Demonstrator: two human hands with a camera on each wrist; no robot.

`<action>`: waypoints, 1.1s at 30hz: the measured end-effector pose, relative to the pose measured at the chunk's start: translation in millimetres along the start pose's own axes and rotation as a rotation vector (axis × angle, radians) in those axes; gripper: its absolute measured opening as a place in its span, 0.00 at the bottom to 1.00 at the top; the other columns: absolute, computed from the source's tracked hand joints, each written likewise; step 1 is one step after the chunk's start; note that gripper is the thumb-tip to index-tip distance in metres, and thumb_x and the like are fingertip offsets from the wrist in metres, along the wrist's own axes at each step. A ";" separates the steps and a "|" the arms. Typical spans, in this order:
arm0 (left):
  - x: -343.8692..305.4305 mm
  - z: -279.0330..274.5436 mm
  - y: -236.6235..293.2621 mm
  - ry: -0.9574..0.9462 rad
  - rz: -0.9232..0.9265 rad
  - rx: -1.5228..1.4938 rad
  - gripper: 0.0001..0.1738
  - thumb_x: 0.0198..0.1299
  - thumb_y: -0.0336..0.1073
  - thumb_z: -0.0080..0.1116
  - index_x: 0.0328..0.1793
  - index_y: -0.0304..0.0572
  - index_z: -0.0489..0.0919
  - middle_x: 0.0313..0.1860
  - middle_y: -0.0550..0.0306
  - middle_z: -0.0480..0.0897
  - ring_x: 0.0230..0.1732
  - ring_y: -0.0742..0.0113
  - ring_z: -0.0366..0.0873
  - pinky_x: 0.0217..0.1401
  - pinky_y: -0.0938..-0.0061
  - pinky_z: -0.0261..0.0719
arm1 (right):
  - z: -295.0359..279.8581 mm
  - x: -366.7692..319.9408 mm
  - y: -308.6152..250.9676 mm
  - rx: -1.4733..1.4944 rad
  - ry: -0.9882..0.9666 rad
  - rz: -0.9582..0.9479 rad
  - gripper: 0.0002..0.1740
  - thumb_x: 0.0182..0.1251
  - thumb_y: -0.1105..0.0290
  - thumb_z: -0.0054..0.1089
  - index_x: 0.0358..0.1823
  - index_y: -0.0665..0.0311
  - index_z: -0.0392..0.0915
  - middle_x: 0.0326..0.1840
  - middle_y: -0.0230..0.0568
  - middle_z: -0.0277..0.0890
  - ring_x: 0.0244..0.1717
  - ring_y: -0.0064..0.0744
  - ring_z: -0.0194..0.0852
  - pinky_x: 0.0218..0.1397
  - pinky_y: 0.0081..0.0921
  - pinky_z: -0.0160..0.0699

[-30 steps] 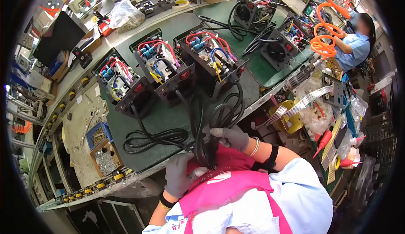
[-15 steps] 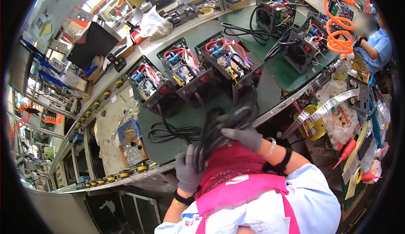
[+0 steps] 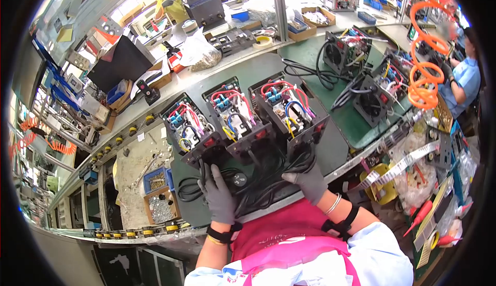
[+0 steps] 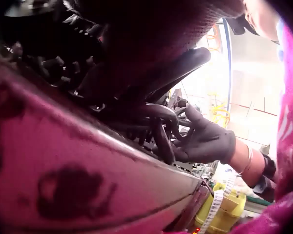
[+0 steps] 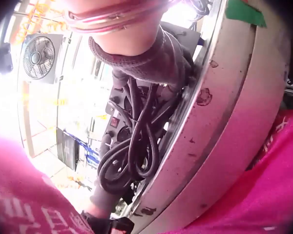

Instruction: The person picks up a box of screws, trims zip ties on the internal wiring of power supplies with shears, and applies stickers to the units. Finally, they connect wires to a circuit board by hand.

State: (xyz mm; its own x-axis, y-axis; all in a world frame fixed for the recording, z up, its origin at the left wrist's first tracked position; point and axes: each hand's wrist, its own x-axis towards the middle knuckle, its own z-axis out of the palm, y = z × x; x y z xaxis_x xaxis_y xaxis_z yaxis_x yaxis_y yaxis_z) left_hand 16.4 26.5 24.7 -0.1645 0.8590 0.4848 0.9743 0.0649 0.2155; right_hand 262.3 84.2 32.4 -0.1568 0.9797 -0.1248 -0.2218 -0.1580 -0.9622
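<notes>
Green tabletop (image 3: pixel 192 211) bears looped black cords (image 3: pixel 262 194), left grip (image 3: pixel 219 198) spread, right grip (image 3: pixel 309 183) round them.

An orange coiled hose (image 3: pixel 423 79) is hanging at the right, near a person in light blue (image 3: pixel 466 82). A clear plastic bag (image 3: pixel 199 51) is sitting near a roll of tape (image 3: pixel 263 42). At the left, a blue bin (image 3: pixel 155 181) and a cardboard box (image 3: pixel 161 207) are holding small parts. A printed white strip (image 3: pixel 405 164) is draping near a yellow tub (image 3: pixel 380 183). A boxy fan (image 5: pixel 39 56) is showing in the right wrist view.
</notes>
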 end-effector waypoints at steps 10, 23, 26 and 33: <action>21.9 28.4 -25.7 0.090 -0.092 -0.203 0.34 0.57 0.26 0.53 0.73 0.36 0.61 0.74 0.28 0.58 0.76 0.29 0.53 0.76 0.39 0.51 | 7.3 105.2 14.8 -0.061 -0.251 0.036 0.37 0.44 0.73 0.81 0.58 0.66 0.73 0.49 0.35 0.82 0.48 0.27 0.78 0.59 0.28 0.75; -32.3 -75.3 -21.1 -0.352 -0.020 -0.598 0.40 0.48 0.38 0.71 0.69 0.41 0.67 0.64 0.42 0.73 0.64 0.40 0.71 0.69 0.52 0.68 | -108.8 103.1 -33.3 -1.583 0.267 -0.271 0.25 0.52 0.61 0.72 0.52 0.60 0.79 0.53 0.45 0.76 0.54 0.48 0.73 0.57 0.39 0.75; -37.0 -67.7 18.2 -0.108 0.108 -0.266 0.37 0.48 0.42 0.70 0.66 0.41 0.70 0.58 0.44 0.77 0.61 0.45 0.74 0.67 0.54 0.70 | -112.1 105.1 -12.4 -1.603 0.313 -0.256 0.22 0.53 0.59 0.71 0.49 0.55 0.78 0.55 0.44 0.71 0.58 0.52 0.66 0.60 0.43 0.71; 6.2 -32.5 -37.0 -0.233 0.286 -0.102 0.31 0.49 0.47 0.67 0.61 0.49 0.75 0.51 0.56 0.80 0.49 0.55 0.77 0.53 0.61 0.72 | -122.6 131.2 -7.0 -1.556 0.365 -0.156 0.22 0.53 0.52 0.72 0.40 0.57 0.74 0.54 0.44 0.71 0.60 0.51 0.64 0.62 0.44 0.68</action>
State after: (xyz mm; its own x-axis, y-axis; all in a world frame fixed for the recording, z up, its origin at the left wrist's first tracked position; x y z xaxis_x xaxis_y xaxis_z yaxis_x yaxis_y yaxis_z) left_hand -25.7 13.0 47.2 0.1628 0.9282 0.3347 0.9535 -0.2352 0.1883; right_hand 361.3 228.9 -6.9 0.0504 0.9851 0.1646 0.9704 -0.0093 -0.2414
